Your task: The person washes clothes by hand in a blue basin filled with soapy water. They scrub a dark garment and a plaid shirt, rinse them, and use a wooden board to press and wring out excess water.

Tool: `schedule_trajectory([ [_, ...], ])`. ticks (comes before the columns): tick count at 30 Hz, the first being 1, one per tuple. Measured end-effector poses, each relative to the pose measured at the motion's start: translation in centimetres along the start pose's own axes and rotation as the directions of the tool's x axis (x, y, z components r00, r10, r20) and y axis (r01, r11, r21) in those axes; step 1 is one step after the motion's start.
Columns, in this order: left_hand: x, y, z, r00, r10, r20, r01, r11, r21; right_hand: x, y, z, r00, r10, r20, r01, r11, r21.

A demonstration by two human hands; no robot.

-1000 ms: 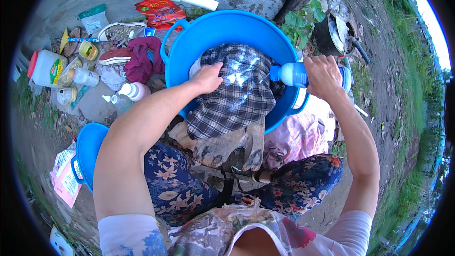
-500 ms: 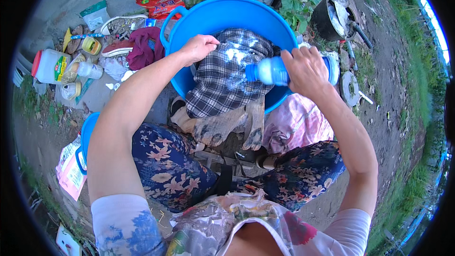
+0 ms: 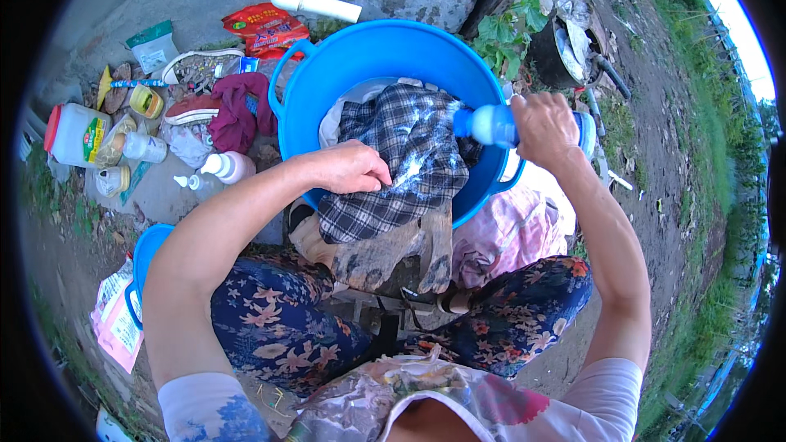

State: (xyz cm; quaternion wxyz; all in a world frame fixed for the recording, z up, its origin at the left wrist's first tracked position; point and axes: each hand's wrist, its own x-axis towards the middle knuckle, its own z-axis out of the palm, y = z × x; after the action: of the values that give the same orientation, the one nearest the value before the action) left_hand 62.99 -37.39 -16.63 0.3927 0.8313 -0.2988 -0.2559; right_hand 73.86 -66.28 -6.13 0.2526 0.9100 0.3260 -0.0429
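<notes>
A black-and-white plaid cloth [image 3: 368,211] streaked with white powder lies in a large blue tub [image 3: 385,39]. Its near end drapes over a worn wooden board [image 3: 381,250] that leans in the tub. My left hand [image 3: 356,168] rests at the cloth's left side, its fingers curled closed on the fabric. Over the tub's right side my right hand [image 3: 547,127] grips a blue bottle [image 3: 490,125] with whitish contents. The bottle lies nearly level, its mouth pointing left above the cloth. Some paler fabric [image 3: 332,124] shows beneath the plaid.
A pink cloth [image 3: 516,229] sits against the tub's near right. On the left are a red-lidded jar [image 3: 75,135], a maroon cloth [image 3: 237,115], shoes, small bottles and a red packet [image 3: 266,30]. A white pipe [image 3: 327,6] runs behind; a dark bucket [image 3: 557,53] stands far right.
My left hand has moved nearer along the cloth, which is now bunched differently, uncovering paler fabric. The bottle has shifted slightly right, still in my right hand. The view has tilted a little.
</notes>
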Motion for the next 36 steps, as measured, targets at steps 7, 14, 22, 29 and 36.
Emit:
schedule_trajectory([
  [7, -0.3, 0.3, 0.0, 0.998, -0.054, 0.028, 0.05, 0.993, 0.106, 2.3, -2.8, -1.7, 0.991, -0.127, -0.037, 0.128, 0.991, 0.031],
  [14, 0.2, 0.9, -0.4, 0.999, -0.037, -0.001, 0.037, 0.996, 0.076, -0.7, 2.0, 2.8, 0.989, 0.042, -0.142, 0.027, 0.891, 0.453],
  [22, 0.6, 0.1, -0.6, 0.965, -0.26, 0.032, 0.261, 0.942, -0.211, -2.9, 13.0, 14.1, 0.754, 0.646, -0.122, -0.275, 0.479, 0.834],
  [29, 1.3, 0.1, -1.5, 0.839, -0.48, 0.255, 0.543, 0.756, -0.365, 1.9, 13.6, 26.8, 0.433, 0.887, 0.161, -0.338, -0.006, 0.941],
  [36, 1.9, -0.1, -2.3, 0.811, -0.413, 0.415, 0.558, 0.758, -0.337, 1.4, 6.6, 35.5, 0.436, 0.865, 0.248, 0.051, -0.299, 0.953],
])
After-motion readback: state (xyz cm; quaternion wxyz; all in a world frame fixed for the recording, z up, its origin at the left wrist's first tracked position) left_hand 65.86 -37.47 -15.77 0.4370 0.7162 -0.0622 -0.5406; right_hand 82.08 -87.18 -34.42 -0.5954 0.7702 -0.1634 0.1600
